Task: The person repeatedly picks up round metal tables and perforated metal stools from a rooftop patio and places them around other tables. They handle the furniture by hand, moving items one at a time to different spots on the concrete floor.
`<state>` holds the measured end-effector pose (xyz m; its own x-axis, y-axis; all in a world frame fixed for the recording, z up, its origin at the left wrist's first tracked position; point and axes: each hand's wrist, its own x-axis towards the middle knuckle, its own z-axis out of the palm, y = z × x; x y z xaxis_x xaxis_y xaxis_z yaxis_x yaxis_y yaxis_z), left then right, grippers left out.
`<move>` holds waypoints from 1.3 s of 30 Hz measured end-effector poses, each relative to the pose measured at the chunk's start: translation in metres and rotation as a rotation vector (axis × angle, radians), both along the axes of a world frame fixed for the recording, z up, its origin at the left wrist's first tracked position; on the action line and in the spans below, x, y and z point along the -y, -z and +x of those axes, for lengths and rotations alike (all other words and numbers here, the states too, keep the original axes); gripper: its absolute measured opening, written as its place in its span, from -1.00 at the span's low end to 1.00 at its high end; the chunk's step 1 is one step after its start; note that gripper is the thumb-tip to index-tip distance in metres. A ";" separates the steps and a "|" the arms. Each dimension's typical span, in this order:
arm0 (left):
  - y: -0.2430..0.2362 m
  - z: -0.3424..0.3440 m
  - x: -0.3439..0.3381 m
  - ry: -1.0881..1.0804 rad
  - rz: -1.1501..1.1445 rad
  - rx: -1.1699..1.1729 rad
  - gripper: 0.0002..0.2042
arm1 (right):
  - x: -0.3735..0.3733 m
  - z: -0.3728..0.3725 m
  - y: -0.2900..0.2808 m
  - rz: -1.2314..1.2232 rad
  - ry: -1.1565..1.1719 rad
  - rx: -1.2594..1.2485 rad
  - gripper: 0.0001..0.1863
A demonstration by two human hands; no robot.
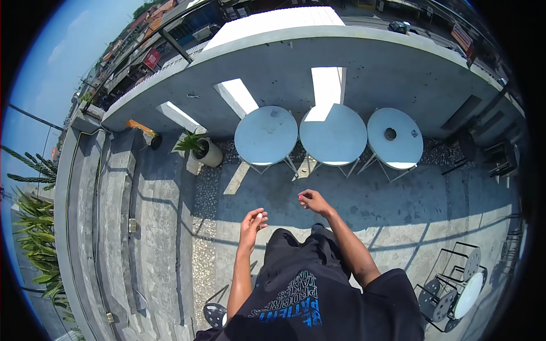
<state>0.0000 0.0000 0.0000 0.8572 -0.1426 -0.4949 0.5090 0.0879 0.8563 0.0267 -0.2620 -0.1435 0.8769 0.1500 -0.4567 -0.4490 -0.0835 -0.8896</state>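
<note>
My right hand is held out in front of my body, its fingers closed in a pinch. A small red thing sits at its fingertips, too small to name. To its left, my left hand is raised with the fingers loosely curled and apart. A bright pale spot shows near its thumb tip; I cannot tell whether that is a sunlit nail or a tiny object. Both hands are in the air above the concrete floor, apart from each other and short of the tables.
Three round pale-blue tables stand along the grey wall; a dark round dish rests on the right one. A potted plant is left of them. Concrete steps line the left; black metal stools stand at lower right.
</note>
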 end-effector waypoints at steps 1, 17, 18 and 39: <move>0.009 0.012 -0.008 -0.016 -0.043 -0.055 -0.73 | -0.005 -0.004 0.005 0.128 0.102 -0.125 -0.72; 0.276 0.509 -0.172 0.568 0.560 -0.132 -0.71 | -0.089 0.268 0.182 -0.414 0.906 -0.378 -0.25; 0.287 0.534 -0.184 0.608 0.516 -0.205 -0.65 | -0.090 0.282 0.183 -0.388 0.971 -0.383 -0.22; 0.351 0.667 -0.125 0.558 0.094 -0.472 -0.41 | -0.172 0.304 0.195 -0.395 1.334 -0.416 -0.42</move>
<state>0.6666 0.1254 -0.3513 0.3621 -0.4343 -0.8248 0.7726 -0.3551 0.5262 0.3303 -0.0896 -0.3389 0.0570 -0.8488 -0.5256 -0.6016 0.3909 -0.6966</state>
